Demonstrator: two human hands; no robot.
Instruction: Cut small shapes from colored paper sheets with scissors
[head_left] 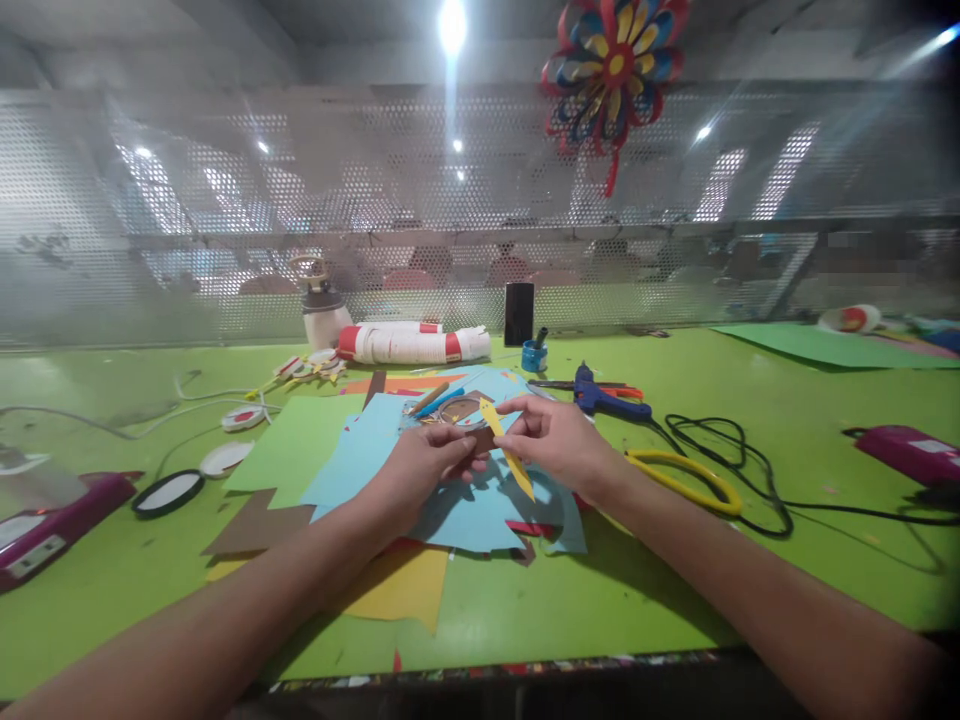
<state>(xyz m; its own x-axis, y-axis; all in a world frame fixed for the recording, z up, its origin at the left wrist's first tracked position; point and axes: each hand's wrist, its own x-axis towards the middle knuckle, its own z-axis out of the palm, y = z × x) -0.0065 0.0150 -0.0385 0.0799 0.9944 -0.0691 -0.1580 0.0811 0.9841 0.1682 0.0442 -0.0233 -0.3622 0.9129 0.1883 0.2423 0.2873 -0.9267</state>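
My right hand (pixel 559 440) pinches a long yellow paper cut-out (pixel 518 477) with a pointed lower end and small dark marks near its top. Close beside it, my left hand (pixel 421 465) grips a small brown piece of paper (pixel 484 438) between thumb and fingers. Brown piece and yellow cut-out overlap in view; I cannot tell whether they are joined. Both hands are above light blue paper sheets (pixel 465 520). Just behind the fingers lie a roll of clear tape (pixel 459 408), a blue pen (pixel 441 402) and a brown stick-like thing (pixel 429 398).
A blue glue gun (pixel 606 395) with a black cable lies right, near a yellow ring (pixel 686 480). White paper-cup rolls (pixel 412 345), a blue jar (pixel 534 355) and a dark phone-like slab (pixel 519 314) stand behind. Purple power strips (pixel 911 453) lie at both sides of the green table (pixel 600 610).
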